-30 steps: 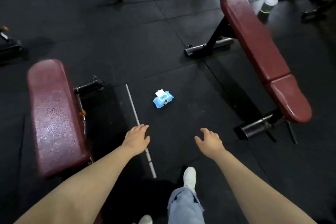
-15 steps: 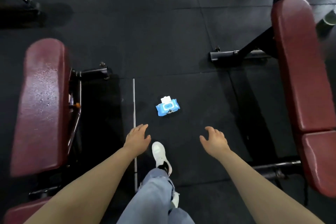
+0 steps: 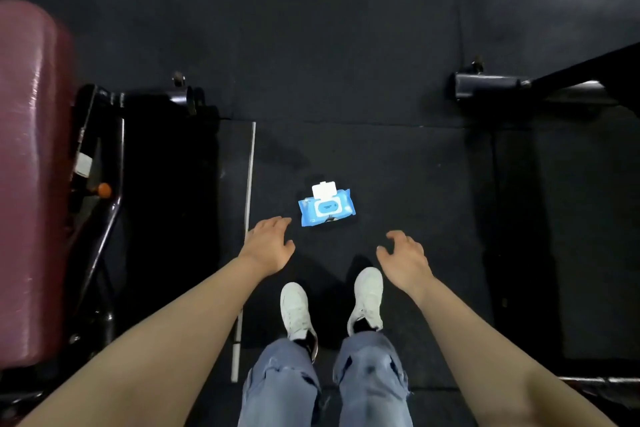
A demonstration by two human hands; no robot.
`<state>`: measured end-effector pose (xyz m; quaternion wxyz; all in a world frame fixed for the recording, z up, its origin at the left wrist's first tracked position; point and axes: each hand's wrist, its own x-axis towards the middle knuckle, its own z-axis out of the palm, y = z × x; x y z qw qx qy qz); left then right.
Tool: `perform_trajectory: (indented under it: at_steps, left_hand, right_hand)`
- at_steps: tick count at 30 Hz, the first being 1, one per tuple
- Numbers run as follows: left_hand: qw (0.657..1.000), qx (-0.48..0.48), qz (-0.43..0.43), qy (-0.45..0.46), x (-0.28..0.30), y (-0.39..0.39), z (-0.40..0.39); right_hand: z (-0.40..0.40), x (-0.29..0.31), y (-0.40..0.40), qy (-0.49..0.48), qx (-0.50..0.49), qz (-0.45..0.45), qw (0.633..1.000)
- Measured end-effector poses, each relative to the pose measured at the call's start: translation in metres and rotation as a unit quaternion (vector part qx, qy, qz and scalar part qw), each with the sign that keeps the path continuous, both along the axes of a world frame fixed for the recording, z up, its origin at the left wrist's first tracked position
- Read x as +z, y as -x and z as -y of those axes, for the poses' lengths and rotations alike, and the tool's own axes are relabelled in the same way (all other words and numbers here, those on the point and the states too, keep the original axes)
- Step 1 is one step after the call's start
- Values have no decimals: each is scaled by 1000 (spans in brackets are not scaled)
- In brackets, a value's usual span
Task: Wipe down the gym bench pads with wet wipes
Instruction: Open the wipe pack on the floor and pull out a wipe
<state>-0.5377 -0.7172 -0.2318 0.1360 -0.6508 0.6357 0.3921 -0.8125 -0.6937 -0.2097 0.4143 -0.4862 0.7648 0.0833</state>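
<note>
straight ahead on the floor (image 3: pixel 346 45), beyond both hands and a little left of the midline between them: wipes (image 3: pixel 326 209), a flat blue pack with its white lid (image 3: pixel 324 190) flipped open on the far side. long axis running left to right across the view, tilted slightly so the right end sits a touch farther off. left hand (image 3: pixel 269 244) nearer, fingertips just beside the pack's near-left corner but apart from it, not touching; fingers loosely spread and holding nothing. right hand (image 3: pixel 405 255) farther off, down and to the right of the pack, also spread with fingers lightly bent, also holding nothing. both hovering above the floor, palms down, just ahead of two white shoes (image 3: pixel 367 295). nothing between hands and pack. judged as a reach for the wipes, before any wiping: short forward move for the left hand, a forward and inward one for the right. likely a matter of steadying the pack with one hand and pulling a sheet through the opening under the raised lid with the other, though which does which cannot be told from here. red pad (image 3: pixel 31 166) of a bench at the far left edge, well apart from the pack, with a thin pale rod (image 3: pixel 248 191) lying lengthwise on the floor between. black frame (image 3: pixel 491 85) of another bench at the upper right, equally well apart.
</note>
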Motion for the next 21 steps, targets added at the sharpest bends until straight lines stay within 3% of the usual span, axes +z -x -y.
perform_trajectory:
  at_steps: [6, 11, 16, 21]
  left_hand:
    - [997, 46, 28, -64, -138, 9, 10]
    - [991, 6, 37, -129, -251, 19, 18]
    - [992, 18, 20, -124, -336, 37, 44]
    - [996, -11, 5, -92, -387, 50, 59]
  right_hand:
    - [58, -144, -10, -23, 37, 32, 999]
    - [92, -265, -16, -22, 72, 42, 996]
    - [121, -359, -27, -37, 84, 50, 994]
    - [131, -415, -43, -49, 116, 50, 991]
